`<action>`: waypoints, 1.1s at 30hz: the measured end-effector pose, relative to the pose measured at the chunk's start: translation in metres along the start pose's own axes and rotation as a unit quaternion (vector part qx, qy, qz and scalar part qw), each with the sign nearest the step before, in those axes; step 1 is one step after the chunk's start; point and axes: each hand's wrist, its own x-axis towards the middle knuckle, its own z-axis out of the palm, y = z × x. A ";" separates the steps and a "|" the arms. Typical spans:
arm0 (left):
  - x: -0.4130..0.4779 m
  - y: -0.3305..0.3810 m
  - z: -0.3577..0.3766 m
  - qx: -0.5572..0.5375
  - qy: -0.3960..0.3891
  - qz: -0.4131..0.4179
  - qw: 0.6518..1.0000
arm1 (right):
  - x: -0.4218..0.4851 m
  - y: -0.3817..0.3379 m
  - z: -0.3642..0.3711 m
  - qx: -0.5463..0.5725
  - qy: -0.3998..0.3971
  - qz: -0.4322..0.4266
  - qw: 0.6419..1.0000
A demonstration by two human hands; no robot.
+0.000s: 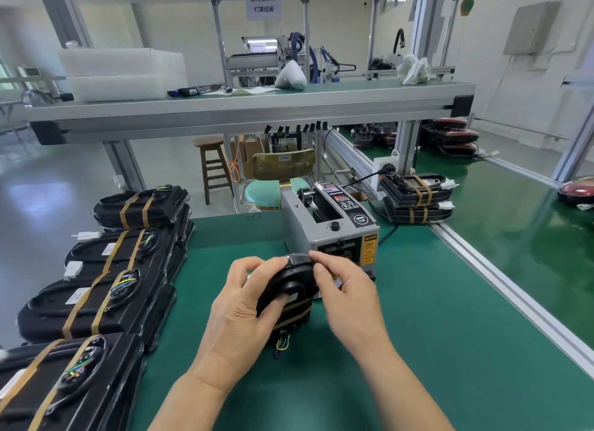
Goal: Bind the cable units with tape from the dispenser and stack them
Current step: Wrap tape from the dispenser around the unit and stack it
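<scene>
Your left hand grips cable unit, upright on green table, just before tape dispenser. Your right hand pinches unit's top edge. Bound stacks at left, well apart.

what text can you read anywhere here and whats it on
"灯罩组装": white hanging sign on the far frame; its upper line is cut off and unreadable.
"DANGER": yellow warning label on the grey tape dispenser; the small print is unreadable.
"SEMI": round black badge on the dispenser's top.
Too blurred to read: the dispenser's control panel and the white stickers on the black taped cable units.
</scene>
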 end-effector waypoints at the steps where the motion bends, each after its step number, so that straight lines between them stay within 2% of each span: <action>1: 0.000 0.000 -0.001 0.005 -0.006 -0.006 1.000 | -0.001 0.001 0.001 -0.007 -0.012 0.003 1.000; 6: 0.005 0.004 -0.008 0.068 -0.009 -0.006 0.998 | -0.002 -0.004 0.005 -0.029 -0.020 -0.006 0.999; 9: 0.011 0.008 -0.011 0.101 -0.051 0.008 0.994 | -0.005 -0.009 0.008 -0.030 -0.008 -0.003 0.999; 12: 0.015 0.009 -0.016 0.079 -0.107 0.010 0.991 | -0.010 -0.012 0.008 -0.043 -0.005 -0.008 0.999; 14: 0.016 0.005 -0.024 0.042 -0.130 0.010 0.991 | -0.008 -0.010 0.002 -0.007 0.009 0.005 1.000; 17: 0.017 -0.003 -0.039 0.015 -0.145 -0.003 0.989 | 0.010 0.008 -0.015 0.102 0.063 0.092 0.989; 20: 0.018 -0.010 -0.049 0.002 -0.151 -0.026 0.988 | 0.033 0.031 -0.023 0.215 0.102 0.228 0.944; 22: 0.018 -0.010 -0.051 0.003 -0.152 -0.039 0.988 | 0.043 0.041 -0.022 0.246 0.106 0.281 0.922; 28: 0.024 0.000 -0.051 0.024 -0.160 -0.031 0.986 | 0.064 0.046 -0.008 0.238 0.110 0.337 0.905; 33: 0.028 0.012 -0.049 0.042 -0.167 -0.063 0.983 | 0.066 0.046 -0.007 0.228 0.122 0.349 0.901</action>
